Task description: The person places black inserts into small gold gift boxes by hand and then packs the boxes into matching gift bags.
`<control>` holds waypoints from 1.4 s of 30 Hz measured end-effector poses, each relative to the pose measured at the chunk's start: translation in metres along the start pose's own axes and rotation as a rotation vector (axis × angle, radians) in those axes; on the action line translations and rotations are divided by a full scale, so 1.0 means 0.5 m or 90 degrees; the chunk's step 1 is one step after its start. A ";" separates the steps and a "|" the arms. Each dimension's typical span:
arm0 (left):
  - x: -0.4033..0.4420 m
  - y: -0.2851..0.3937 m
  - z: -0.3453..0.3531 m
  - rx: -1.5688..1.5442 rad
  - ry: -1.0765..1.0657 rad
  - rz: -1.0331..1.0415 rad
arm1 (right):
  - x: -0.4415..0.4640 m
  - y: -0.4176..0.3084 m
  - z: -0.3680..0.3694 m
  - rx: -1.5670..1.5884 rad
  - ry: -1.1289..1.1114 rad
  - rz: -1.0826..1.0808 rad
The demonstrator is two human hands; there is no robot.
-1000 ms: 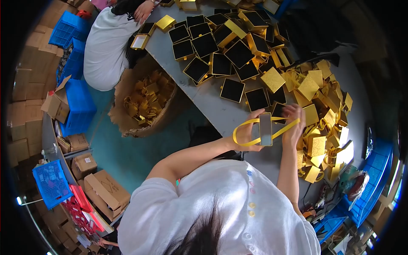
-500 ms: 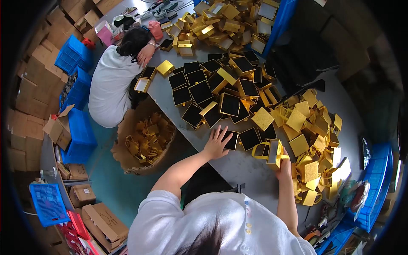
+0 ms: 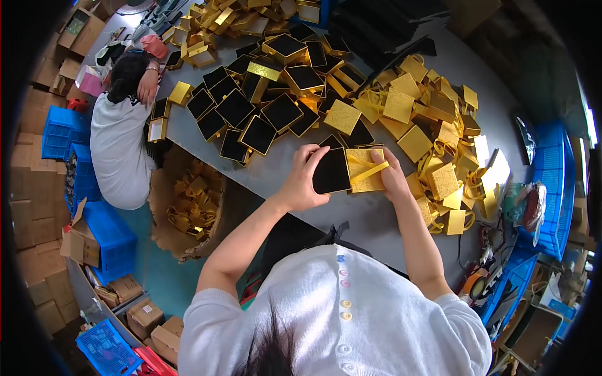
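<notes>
My left hand (image 3: 302,182) grips a black-lined gold box tray (image 3: 330,172) by its left side. Closed on the right edge of a gold box sleeve (image 3: 365,178) is my right hand (image 3: 393,175); a yellow ribbon crosses the sleeve's face. Tray and sleeve meet edge to edge over the near part of the table; whether the tray's end is inside the sleeve, I cannot tell. Just beyond my hands lies a pile of black-lined box trays (image 3: 281,113). Right of them, gold sleeves with ribbons (image 3: 440,178) are heaped.
A torn cardboard carton (image 3: 164,233) of gold ribboned pieces stands on the floor at the left. Another person (image 3: 122,150) leans on the table's left edge, head on arm. More gold boxes (image 3: 232,20) lie at the back. Blue crates (image 3: 555,194) line the right side.
My left hand has lifted a black-lined tray off the table. My right hand has brought the gold sleeve left and turned it against the tray. The view has shifted right.
</notes>
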State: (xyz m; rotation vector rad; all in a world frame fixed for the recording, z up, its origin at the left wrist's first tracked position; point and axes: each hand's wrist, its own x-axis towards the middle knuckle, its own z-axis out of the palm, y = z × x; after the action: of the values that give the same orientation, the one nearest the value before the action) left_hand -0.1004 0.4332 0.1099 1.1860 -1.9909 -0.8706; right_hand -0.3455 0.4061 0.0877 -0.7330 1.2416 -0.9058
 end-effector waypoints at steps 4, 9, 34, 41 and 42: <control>-0.005 0.005 0.003 0.037 -0.040 -0.001 | -0.010 0.004 0.006 -0.040 0.008 -0.022; -0.021 0.011 0.019 -0.065 -0.106 -0.022 | -0.054 0.019 0.034 -0.128 -0.026 -0.020; -0.052 -0.002 0.107 -1.002 -0.153 -0.349 | -0.106 -0.054 0.025 -0.570 -0.286 -0.577; -0.019 0.041 0.109 -0.399 0.028 -0.088 | -0.106 -0.085 0.016 -0.195 -0.143 -0.214; -0.013 0.031 0.109 -0.106 0.061 0.093 | -0.105 -0.086 0.034 -0.338 -0.119 -0.259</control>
State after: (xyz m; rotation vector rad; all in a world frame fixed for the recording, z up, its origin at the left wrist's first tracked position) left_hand -0.1487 0.4560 0.0902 0.9574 -1.8631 -0.8699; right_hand -0.3402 0.4321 0.1525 -1.4991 1.1941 -0.8087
